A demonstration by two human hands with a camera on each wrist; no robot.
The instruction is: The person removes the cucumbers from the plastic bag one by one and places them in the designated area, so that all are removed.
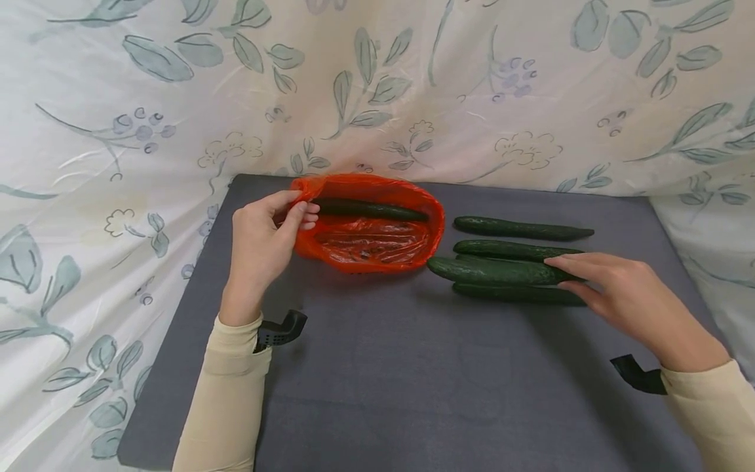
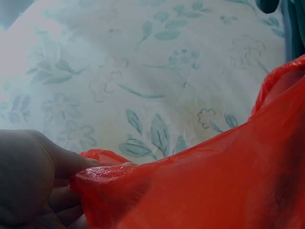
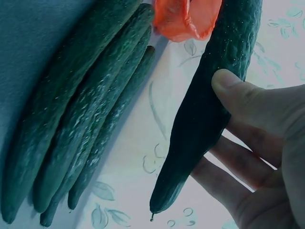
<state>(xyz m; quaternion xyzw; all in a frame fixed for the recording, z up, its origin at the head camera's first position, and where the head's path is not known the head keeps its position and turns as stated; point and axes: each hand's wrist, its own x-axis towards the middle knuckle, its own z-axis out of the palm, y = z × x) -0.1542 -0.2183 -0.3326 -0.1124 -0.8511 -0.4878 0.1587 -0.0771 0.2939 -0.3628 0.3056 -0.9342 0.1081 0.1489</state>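
Observation:
My left hand (image 1: 262,236) pinches the left rim of an orange-red plastic bag (image 1: 377,255), whose mouth gapes upward. One dark green cucumber (image 1: 371,209) is visible inside, across the back of the bag. In the left wrist view, thumb and fingers grip the stretched film of the bag (image 2: 190,191). My right hand (image 1: 622,288) holds another cucumber (image 1: 492,270) near one end, raised above the table with its far tip close to the bag's right side. In the right wrist view the thumb presses one side of this cucumber (image 3: 205,114), the fingers the other.
Several more cucumbers (image 1: 522,227) lie side by side on the dark grey table (image 1: 389,387), right of the bag and partly beneath the held one. A leaf-patterned cloth (image 1: 413,85) hangs behind the table and along its sides.

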